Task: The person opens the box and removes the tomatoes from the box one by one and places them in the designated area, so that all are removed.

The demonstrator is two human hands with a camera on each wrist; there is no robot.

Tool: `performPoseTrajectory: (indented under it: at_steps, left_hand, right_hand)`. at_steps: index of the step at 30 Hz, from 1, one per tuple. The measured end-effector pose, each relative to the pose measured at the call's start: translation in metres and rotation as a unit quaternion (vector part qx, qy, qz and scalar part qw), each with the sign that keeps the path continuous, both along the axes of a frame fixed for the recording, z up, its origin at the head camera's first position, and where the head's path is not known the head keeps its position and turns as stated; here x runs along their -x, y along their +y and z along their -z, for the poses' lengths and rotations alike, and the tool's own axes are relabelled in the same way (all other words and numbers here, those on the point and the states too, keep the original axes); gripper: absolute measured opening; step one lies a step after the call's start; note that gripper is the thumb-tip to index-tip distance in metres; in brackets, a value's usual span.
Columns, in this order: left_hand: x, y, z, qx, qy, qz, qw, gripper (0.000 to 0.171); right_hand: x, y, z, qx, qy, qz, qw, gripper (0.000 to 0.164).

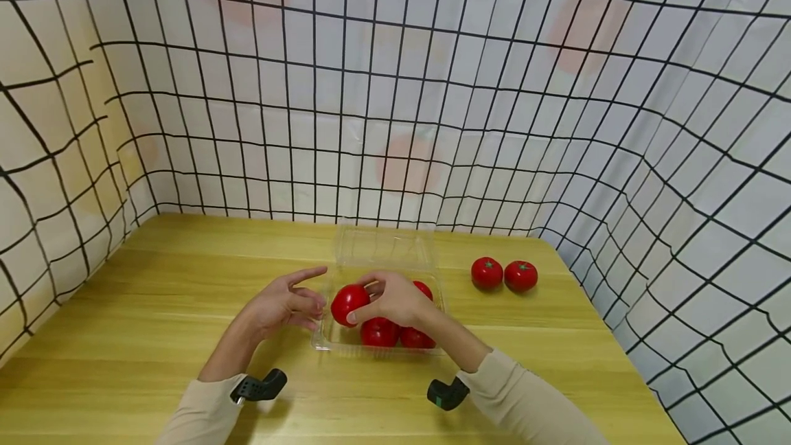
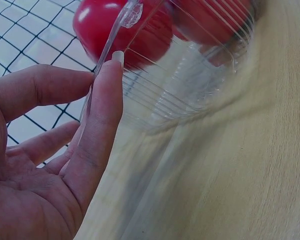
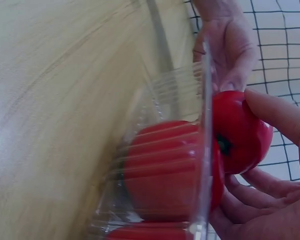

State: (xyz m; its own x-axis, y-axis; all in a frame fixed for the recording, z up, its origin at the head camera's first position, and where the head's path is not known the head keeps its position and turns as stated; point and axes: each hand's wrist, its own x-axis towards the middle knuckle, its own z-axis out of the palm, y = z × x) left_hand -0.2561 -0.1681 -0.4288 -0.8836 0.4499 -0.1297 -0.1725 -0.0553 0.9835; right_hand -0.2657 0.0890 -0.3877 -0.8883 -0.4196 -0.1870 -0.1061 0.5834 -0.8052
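Note:
A clear plastic clamshell box (image 1: 321,343) stands on the table with its lid (image 1: 386,247) folded back, away from me. My left hand (image 1: 279,305) pinches the box's left rim between thumb and finger, plainest in the left wrist view, where the rim (image 2: 109,46) passes between the fingertips. My right hand (image 1: 400,302) holds a red tomato (image 1: 347,303) over the left part of the box. In the right wrist view this tomato (image 3: 242,132) is at rim height, thumb on one side and fingers below. Inside the box lie more tomatoes (image 1: 380,332), partly covered by my right hand.
Two red tomatoes with green stem ends, one (image 1: 487,273) beside the other (image 1: 520,276), sit on the wooden table (image 1: 154,307) to the right of the box. A white cloth with a black grid (image 1: 395,88) encloses the back and sides. Black cameras (image 1: 262,385) are worn on both wrists.

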Motion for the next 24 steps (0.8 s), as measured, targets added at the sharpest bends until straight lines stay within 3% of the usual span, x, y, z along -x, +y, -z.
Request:
performPoseTrajectory:
  at_steps: [24]
  left_hand:
    - [-0.001,0.002,0.001,-0.006,-0.004,0.001,1.0,0.081]
  right_hand:
    - [-0.002,0.02,-0.003,0.05,0.006,0.045,0.998,0.063]
